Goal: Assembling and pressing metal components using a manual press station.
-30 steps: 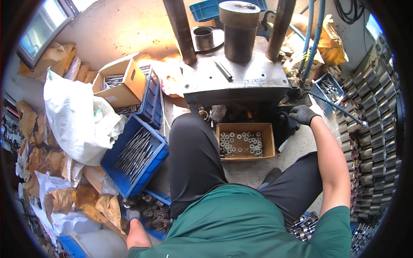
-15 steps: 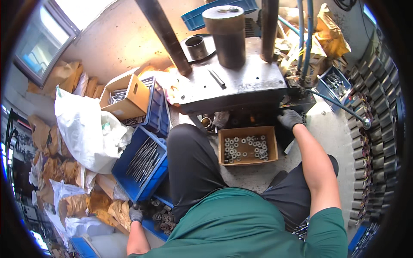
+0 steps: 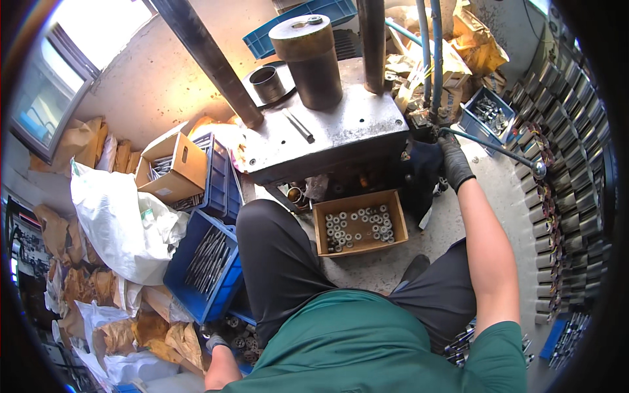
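My right hand, in a dark grey glove, is at the right side of the press. Its fingers are closed round the inner end of a blue-grey lever with a ball at its outer end. Low on the left, my gloved left hand is beside dark round metal parts, and its fingers are too small and hidden to read. On the press table stands a thick steel cylinder with a small ring on top. A metal rod lies in front of it, and a short black sleeve stands to its left.
A cardboard box of small ring parts sits on the floor below the press. Blue bins, one holding rods, and a white sack crowd the left. Stacked metal cylinders line the right. Two steel columns rise from the press.
My right hand has moved up from the press's lower front edge to the lever. The view has shifted, so the press sits further left. My left hand stays by the dark parts.
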`<action>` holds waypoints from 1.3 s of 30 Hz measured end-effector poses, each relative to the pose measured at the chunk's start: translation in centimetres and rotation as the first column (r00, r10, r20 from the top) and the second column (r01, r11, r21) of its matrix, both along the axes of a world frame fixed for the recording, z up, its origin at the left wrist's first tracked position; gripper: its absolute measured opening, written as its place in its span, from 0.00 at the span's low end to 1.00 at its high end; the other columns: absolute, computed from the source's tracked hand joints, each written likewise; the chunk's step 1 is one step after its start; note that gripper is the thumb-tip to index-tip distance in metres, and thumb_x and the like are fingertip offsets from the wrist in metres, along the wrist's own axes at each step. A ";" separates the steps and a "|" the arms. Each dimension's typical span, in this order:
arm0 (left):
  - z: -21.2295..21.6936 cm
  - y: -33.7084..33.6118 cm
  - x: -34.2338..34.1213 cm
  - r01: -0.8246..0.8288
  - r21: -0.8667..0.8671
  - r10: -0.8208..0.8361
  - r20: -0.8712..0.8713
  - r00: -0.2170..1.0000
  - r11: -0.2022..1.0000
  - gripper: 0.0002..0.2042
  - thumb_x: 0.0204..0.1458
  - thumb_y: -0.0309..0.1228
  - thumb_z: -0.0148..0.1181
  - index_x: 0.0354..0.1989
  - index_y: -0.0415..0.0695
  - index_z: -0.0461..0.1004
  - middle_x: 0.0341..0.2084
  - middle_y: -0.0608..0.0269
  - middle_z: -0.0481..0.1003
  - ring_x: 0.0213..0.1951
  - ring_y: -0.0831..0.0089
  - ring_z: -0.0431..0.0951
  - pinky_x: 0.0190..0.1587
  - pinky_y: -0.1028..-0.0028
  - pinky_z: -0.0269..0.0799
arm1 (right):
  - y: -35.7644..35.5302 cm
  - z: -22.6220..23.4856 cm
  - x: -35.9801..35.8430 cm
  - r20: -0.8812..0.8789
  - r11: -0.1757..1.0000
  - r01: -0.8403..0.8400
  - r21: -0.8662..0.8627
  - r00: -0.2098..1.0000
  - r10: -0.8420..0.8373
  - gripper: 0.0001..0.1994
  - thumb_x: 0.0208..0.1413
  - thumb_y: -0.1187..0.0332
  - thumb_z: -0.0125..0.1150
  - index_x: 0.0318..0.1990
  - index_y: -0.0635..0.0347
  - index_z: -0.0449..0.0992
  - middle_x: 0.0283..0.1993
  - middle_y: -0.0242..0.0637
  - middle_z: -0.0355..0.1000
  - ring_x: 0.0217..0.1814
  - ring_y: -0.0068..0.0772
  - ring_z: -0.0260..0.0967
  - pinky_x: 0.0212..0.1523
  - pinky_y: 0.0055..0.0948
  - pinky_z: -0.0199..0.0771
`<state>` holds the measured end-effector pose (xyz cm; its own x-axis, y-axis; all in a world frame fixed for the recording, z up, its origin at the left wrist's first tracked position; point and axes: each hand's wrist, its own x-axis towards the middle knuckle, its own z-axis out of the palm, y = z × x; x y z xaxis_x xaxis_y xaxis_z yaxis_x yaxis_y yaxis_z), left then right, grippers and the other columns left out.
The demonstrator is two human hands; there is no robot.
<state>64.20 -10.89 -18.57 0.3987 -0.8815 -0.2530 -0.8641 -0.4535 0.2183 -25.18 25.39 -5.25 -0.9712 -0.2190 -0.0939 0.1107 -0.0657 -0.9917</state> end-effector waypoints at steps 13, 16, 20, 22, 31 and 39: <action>1.9 1.3 -2.5 -0.369 -0.010 0.368 0.068 0.927 0.930 0.20 0.59 0.38 0.60 0.53 0.35 0.78 0.45 0.57 0.81 0.44 0.64 0.81 0.50 0.67 0.75 | 1.0 10.3 7.1 0.075 0.934 -0.355 0.048 0.933 0.351 0.15 0.55 0.74 0.65 0.51 0.65 0.79 0.45 0.37 0.80 0.45 0.31 0.78 0.52 0.30 0.79; -0.2 0.2 2.1 -0.291 -0.358 0.124 -0.422 0.898 0.887 0.16 0.58 0.34 0.62 0.48 0.33 0.80 0.39 0.60 0.81 0.38 0.67 0.79 0.44 0.69 0.75 | 0.1 11.8 7.6 -0.017 0.953 -0.304 0.006 0.953 0.304 0.13 0.58 0.72 0.63 0.50 0.64 0.80 0.45 0.35 0.80 0.45 0.27 0.77 0.51 0.27 0.77; 1.2 1.1 0.5 -0.056 -0.452 -0.196 -0.491 0.849 0.890 0.10 0.57 0.25 0.62 0.44 0.34 0.79 0.33 0.64 0.79 0.34 0.73 0.75 0.40 0.73 0.73 | 0.6 11.6 7.1 -0.157 0.983 -0.183 0.020 0.970 0.183 0.12 0.61 0.71 0.62 0.50 0.62 0.80 0.46 0.34 0.80 0.46 0.26 0.76 0.52 0.25 0.76; 4.1 0.5 -1.0 -0.043 -0.447 -0.261 -0.593 0.762 0.893 0.08 0.57 0.24 0.62 0.43 0.34 0.78 0.33 0.65 0.77 0.34 0.75 0.74 0.40 0.74 0.73 | -0.3 12.6 7.8 -0.104 0.979 -0.182 -0.089 0.980 0.173 0.12 0.61 0.71 0.63 0.50 0.61 0.80 0.46 0.34 0.80 0.46 0.26 0.77 0.51 0.25 0.76; 31.6 1.2 -34.9 0.519 -0.854 -0.951 0.166 0.259 -0.008 0.12 0.49 0.19 0.66 0.43 0.39 0.78 0.39 0.59 0.76 0.41 0.64 0.77 0.49 0.68 0.73 | 0.2 13.0 8.2 -0.480 0.977 -0.118 0.178 0.856 0.191 0.10 0.61 0.69 0.63 0.48 0.61 0.81 0.45 0.38 0.80 0.48 0.30 0.77 0.51 0.30 0.76; 29.3 9.8 -59.4 0.613 -0.790 -0.863 -0.294 -0.410 -0.022 0.17 0.44 0.24 0.74 0.44 0.41 0.78 0.42 0.59 0.76 0.47 0.67 0.78 0.52 0.70 0.74 | 1.7 12.4 11.0 -0.461 0.944 0.124 0.306 0.887 0.033 0.17 0.61 0.67 0.63 0.53 0.68 0.77 0.47 0.50 0.79 0.49 0.39 0.78 0.51 0.33 0.75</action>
<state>4.78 -1.12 10.76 -0.8745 -0.1974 0.4431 0.2240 0.6459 0.7298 -14.14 27.12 7.17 -0.9302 -0.2083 0.3022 -0.3514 0.2673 -0.8973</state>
